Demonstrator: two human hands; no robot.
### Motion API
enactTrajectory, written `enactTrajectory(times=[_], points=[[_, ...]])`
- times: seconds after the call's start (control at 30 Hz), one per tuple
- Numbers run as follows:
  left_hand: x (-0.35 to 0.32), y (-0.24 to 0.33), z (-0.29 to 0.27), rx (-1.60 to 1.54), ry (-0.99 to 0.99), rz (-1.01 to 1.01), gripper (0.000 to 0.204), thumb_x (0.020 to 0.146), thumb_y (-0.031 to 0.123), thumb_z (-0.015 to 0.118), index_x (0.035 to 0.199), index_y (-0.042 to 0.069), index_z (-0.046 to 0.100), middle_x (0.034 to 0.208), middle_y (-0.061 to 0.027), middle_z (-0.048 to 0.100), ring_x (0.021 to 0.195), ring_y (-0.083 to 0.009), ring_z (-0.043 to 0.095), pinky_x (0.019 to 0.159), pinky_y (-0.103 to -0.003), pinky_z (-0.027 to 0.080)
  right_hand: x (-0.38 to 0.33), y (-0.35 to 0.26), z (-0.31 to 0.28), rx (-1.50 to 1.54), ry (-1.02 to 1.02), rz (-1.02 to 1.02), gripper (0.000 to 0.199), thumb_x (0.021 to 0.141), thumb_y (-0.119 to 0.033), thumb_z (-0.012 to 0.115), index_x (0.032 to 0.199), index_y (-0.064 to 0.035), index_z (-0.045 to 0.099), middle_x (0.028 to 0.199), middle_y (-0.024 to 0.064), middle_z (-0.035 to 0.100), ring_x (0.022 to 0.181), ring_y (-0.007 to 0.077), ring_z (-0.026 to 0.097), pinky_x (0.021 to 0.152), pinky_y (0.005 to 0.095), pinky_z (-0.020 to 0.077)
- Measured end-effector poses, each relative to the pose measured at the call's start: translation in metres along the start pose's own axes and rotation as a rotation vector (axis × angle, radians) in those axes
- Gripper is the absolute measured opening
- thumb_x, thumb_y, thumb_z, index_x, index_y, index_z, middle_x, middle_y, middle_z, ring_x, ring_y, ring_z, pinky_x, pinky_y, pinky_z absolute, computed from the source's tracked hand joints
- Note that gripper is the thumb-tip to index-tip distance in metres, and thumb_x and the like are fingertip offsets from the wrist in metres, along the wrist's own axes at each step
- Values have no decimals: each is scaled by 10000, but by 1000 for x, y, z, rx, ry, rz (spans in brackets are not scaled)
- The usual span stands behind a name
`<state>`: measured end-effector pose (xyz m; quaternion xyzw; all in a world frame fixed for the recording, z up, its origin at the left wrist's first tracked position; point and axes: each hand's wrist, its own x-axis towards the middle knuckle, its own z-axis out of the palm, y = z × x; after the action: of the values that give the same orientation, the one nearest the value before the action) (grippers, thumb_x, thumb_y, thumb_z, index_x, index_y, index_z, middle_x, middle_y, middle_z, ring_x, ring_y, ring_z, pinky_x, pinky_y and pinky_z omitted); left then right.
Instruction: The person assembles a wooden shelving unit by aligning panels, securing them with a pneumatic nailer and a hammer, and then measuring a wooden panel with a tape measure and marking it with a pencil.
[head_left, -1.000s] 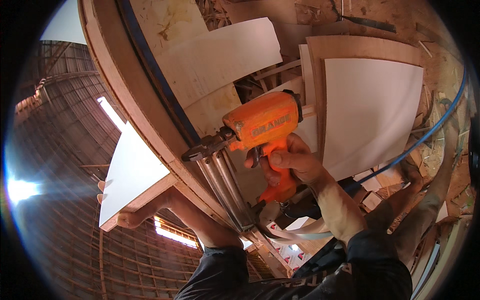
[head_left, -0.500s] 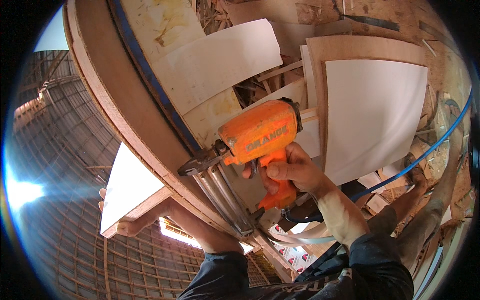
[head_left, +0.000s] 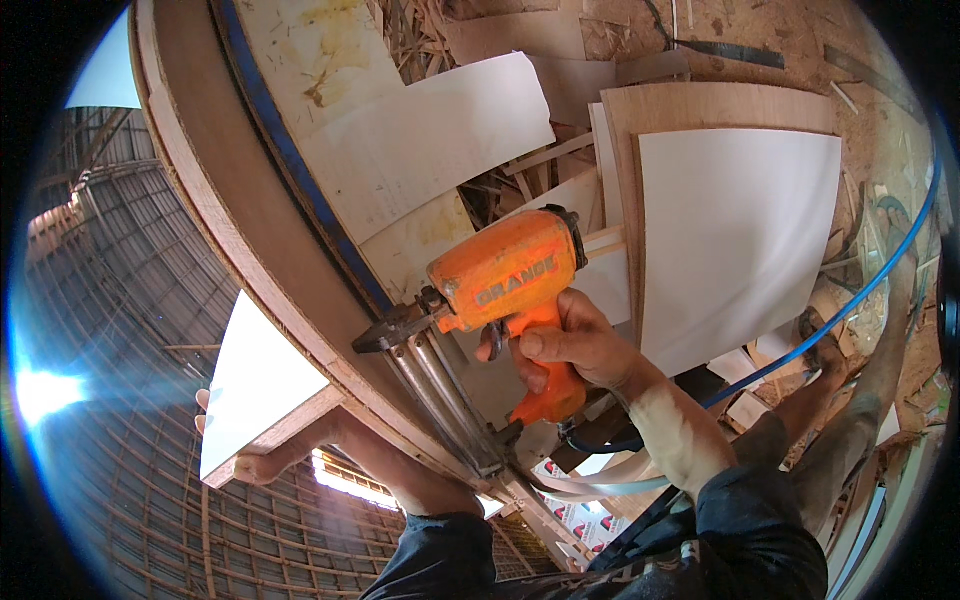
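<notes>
My right hand (head_left: 575, 345) is wrapped round the grip of an orange air nail gun (head_left: 505, 270), a finger near its trigger. The gun's black nose (head_left: 380, 335) is over the edge of a long wooden frame piece (head_left: 300, 250), and its metal magazine (head_left: 440, 405) slants down beside it; I cannot tell whether the nose touches the wood. At the left, my left hand (head_left: 268, 467) grips the outer end of a white-faced panel (head_left: 255, 390) with a raw wooden edge. The thumb shows below the panel and fingertips beyond its far edge. The panel's inner end meets the frame.
A blue air hose (head_left: 790, 355) runs from the gun's grip to the right. White sheets (head_left: 430, 135) and a brown-edged white panel (head_left: 735, 230) lie ahead and right. Wood scraps (head_left: 425, 45) litter the floor. Bare legs (head_left: 870, 350) are at the right.
The nail gun and my right hand sit slightly lower and further left in the picture, as the surroundings shift a little too. Both grips are unchanged.
</notes>
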<state>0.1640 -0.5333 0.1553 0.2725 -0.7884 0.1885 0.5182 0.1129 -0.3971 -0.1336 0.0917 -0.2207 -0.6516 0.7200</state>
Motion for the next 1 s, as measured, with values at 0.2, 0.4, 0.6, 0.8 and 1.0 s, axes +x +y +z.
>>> enactTrajectory(times=[0.2,0.4,0.6,0.8,1.0], points=[[-4,5,5,23,-12,8,673,971,587,388,1396,78,502,1320,-142,638,1171,-287,683,1068,-527,554,0,0,1,17,7,12,532,953,-239,701,1372,20,501,1126,205,675,629,109,598,623,253,530],[-8,3,5,156,-15,21,685,977,622,345,1408,106,475,1325,-118,617,1240,-294,639,1073,-515,554,-3,0,-5,0,51,-14,484,966,-241,683,1353,-3,516,1137,162,683,647,115,601,619,263,525],[-16,-9,6,228,-244,264,781,971,681,284,1415,49,401,1386,-176,519,1259,-304,603,1044,-482,578,-43,-38,0,-258,467,-86,395,975,-186,678,1316,-36,546,1071,59,687,708,100,616,619,269,523],[-45,-25,11,61,-210,12,1006,885,878,306,1516,97,237,1375,-162,397,1402,-345,405,1151,-564,443,-121,-143,74,-770,836,-161,478,920,-105,712,1352,-80,509,962,14,593,813,113,624,703,274,540],[-36,33,12,93,-248,-49,986,884,823,472,1509,75,321,1512,-186,317,1434,-404,341,1127,-622,363,-210,-279,66,-2069,1318,133,580,819,-28,723,1364,-56,525,1082,61,600,1050,180,641,910,340,544]])
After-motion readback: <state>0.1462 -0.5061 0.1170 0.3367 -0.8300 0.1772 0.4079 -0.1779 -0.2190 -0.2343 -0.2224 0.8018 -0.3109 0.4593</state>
